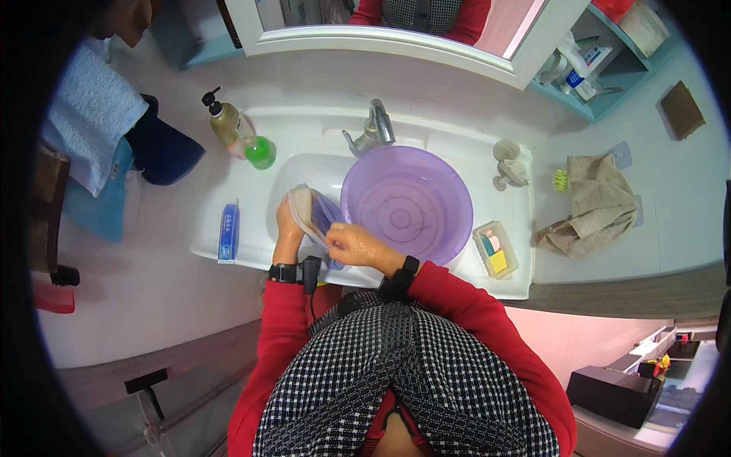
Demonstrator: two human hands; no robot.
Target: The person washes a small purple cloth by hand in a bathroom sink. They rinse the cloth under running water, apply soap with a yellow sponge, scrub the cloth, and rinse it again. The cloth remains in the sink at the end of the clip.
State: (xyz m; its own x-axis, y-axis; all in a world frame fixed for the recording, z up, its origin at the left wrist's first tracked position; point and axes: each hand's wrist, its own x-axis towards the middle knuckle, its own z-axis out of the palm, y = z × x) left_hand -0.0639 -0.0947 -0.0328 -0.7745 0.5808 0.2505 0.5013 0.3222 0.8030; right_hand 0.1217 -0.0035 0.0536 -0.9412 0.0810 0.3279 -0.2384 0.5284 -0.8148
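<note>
My left hand is wet and grips the left side of a thin purple and white mesh or cloth item, its fingers partly hidden behind the pale rim. With bent fingers, my right hand pinches the lower right edge of the same item. Both hands are over the front left part of the white sink. Just right of the item stands a purple plastic basin with what looks like clear water in it. Behind the basin is a chrome faucet.
Left on the sink ledge are a pump bottle, a green bottle and a blue toothpaste box. At right lies a soap dish. Towels hang on both sides. A mirror cabinet juts out above.
</note>
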